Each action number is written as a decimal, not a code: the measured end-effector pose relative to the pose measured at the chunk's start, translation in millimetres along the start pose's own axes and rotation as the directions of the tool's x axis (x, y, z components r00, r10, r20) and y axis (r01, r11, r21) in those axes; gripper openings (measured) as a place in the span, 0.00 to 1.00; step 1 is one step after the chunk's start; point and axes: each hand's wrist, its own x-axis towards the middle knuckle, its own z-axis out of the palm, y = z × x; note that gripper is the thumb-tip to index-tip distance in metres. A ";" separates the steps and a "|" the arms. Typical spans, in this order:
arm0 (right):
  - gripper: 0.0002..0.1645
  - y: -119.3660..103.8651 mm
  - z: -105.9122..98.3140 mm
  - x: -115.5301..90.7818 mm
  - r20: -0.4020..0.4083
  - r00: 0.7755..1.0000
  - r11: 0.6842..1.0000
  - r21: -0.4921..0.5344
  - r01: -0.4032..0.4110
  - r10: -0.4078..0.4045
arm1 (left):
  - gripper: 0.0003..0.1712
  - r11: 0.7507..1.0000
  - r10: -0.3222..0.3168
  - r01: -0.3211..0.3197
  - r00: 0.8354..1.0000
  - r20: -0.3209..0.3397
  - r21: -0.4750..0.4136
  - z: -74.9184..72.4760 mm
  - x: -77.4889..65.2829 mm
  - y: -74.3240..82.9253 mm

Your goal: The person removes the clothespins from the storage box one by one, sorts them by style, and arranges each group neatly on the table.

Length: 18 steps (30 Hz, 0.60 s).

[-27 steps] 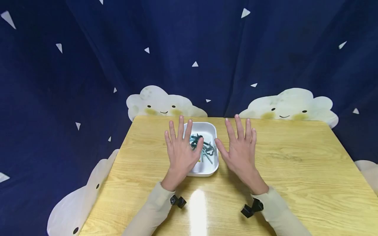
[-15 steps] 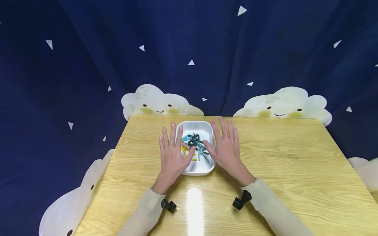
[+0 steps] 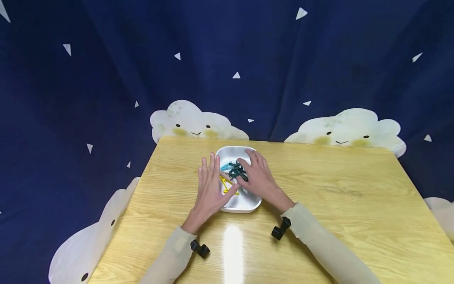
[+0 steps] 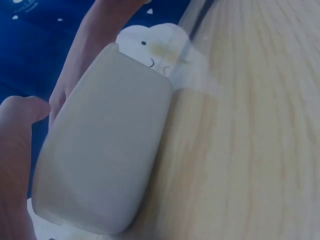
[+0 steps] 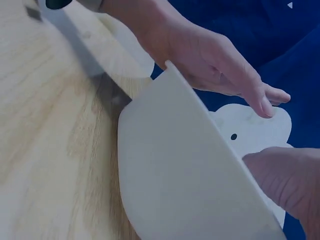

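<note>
A white tray (image 3: 244, 203) holds small plastic clips: dark green ones (image 3: 234, 170), a light blue one (image 3: 225, 166), a pinkish one (image 3: 225, 175) and yellow ones (image 3: 225, 183). Over its left rim is my left hand (image 3: 208, 191), fingers straight and thumb reaching across the tray. My right hand (image 3: 261, 178) comes over the right rim with fingers spread and slightly bent above the dark green clips; whether it touches them cannot be told. Both wrist views show the tray's outer wall (image 4: 105, 140), which hides the clips; the right thumb (image 5: 287, 180) passes behind the rim.
The tray stands on a wooden table (image 3: 340, 205), near its back edge. Behind hangs a dark blue curtain (image 3: 213, 47) with white triangles and clouds (image 3: 347, 126). Small black cameras (image 3: 281, 228) sit at both wrists.
My right hand has moved left and in over the tray, its fingers bending toward the clips. The left hand's fingers have drawn together and it has turned slightly at the left rim.
</note>
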 end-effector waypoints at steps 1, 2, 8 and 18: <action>0.37 0.3 1.9 1.3 0.022 1.000 1.000 0.003 0.001 -0.002 | 0.67 1.000 0.000 0.000 1.000 0.016 -0.003 1.2 -0.5 -0.6; 0.37 0.5 3.4 2.5 0.041 0.999 1.000 0.006 0.000 0.000 | 0.68 1.000 0.004 -0.004 1.000 0.031 -0.004 2.4 -1.1 -1.1; 0.36 1.6 10.3 8.2 0.089 0.996 1.000 0.015 -0.004 0.003 | 0.72 0.999 0.009 -0.013 0.996 0.093 0.033 7.4 -3.7 -5.0; 0.32 2.9 13.6 15.9 0.123 0.992 1.000 0.018 -0.016 0.014 | 0.73 0.988 0.048 -0.075 0.980 0.195 0.137 -1.2 -5.1 -16.0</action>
